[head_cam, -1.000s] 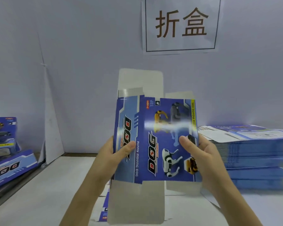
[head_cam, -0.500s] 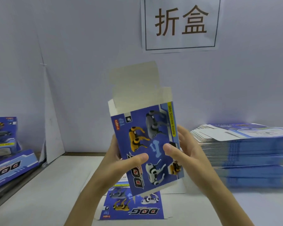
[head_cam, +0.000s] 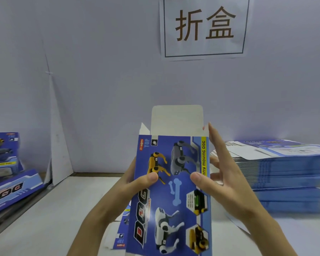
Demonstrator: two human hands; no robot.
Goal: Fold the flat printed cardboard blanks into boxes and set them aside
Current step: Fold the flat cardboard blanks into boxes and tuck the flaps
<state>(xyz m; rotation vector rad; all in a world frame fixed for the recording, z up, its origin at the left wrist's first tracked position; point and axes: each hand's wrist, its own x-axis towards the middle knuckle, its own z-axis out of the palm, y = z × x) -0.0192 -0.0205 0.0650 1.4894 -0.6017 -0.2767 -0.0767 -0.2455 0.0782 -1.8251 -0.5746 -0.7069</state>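
Observation:
A blue printed box with robot dogs and "DOG" lettering stands upright in front of me, opened into a tube, its white top flap sticking up. My left hand grips its left edge, thumb on the front panel. My right hand holds the right side, thumb on the front and the forefinger stretched up to the top right corner. Another flat blank lies on the table beneath the box, mostly hidden.
A tall stack of flat blue blanks sits on the table at the right. Folded boxes lie at the left edge. A white wall with a paper sign stands close behind.
The blank has gone from a tilted, half-opened shape to an upright squared tube, closer to me. My right forefinger has risen to the top corner.

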